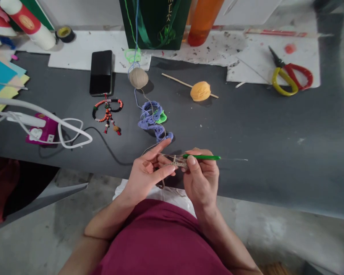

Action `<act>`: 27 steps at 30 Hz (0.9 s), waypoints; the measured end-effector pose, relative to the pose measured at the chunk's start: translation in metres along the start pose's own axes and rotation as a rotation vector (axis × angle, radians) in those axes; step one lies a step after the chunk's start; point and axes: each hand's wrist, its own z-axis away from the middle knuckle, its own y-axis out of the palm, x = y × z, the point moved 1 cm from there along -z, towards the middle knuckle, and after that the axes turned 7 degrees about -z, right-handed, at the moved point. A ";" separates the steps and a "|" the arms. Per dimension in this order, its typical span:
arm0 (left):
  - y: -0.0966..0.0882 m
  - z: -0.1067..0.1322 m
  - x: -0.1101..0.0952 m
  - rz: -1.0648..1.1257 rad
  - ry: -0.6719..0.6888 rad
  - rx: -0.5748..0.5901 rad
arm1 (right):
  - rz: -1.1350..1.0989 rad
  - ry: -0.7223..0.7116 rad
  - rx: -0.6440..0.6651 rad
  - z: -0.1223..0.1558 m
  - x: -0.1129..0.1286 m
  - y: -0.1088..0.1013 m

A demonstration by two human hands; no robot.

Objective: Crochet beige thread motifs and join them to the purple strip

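My left hand pinches a short beige crochet strip at the table's front edge, with the forefinger stretched out and beige yarn running over it. My right hand grips a crochet hook with a green handle, its metal tip in the strip. The yarn leads back to a beige yarn ball. A purple and green crochet piece lies just beyond my left hand.
On the dark table lie an orange yarn ball on a stick, a black phone, a bead charm, scissors, a pink charger with white cables, coloured paper and a green bag.
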 end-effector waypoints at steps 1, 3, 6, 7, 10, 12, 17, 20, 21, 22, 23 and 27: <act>-0.001 0.000 0.001 -0.011 -0.010 0.004 | -0.032 -0.011 -0.032 -0.002 0.000 0.001; -0.003 0.001 0.002 -0.029 -0.020 0.009 | -0.070 -0.008 -0.065 -0.005 0.001 0.000; -0.005 0.001 0.002 -0.028 0.020 -0.010 | -0.078 0.024 -0.020 -0.005 0.003 -0.004; -0.005 0.001 0.002 -0.014 0.042 -0.008 | -0.056 0.036 0.021 -0.004 0.003 -0.005; -0.003 -0.001 0.002 0.034 0.067 0.021 | 0.032 0.041 0.124 0.001 0.002 -0.006; -0.002 -0.003 0.003 0.040 0.049 0.027 | 0.073 0.022 0.125 0.003 0.000 -0.006; -0.004 -0.005 0.004 0.021 0.036 0.000 | 0.160 0.001 0.024 0.003 -0.002 -0.008; -0.005 -0.006 0.005 0.011 0.052 -0.030 | 0.151 0.001 -0.003 0.001 0.000 -0.009; -0.005 -0.007 0.006 0.007 0.054 -0.036 | 0.137 -0.004 -0.005 0.001 0.001 -0.009; -0.005 -0.007 0.006 0.001 0.054 -0.035 | 0.121 -0.011 -0.003 0.000 0.001 -0.009; -0.004 -0.007 0.007 -0.004 0.057 -0.033 | 0.107 -0.017 0.003 -0.001 0.002 -0.008; 0.000 -0.007 0.007 -0.009 0.132 -0.014 | 0.069 -0.016 0.067 -0.001 0.000 -0.007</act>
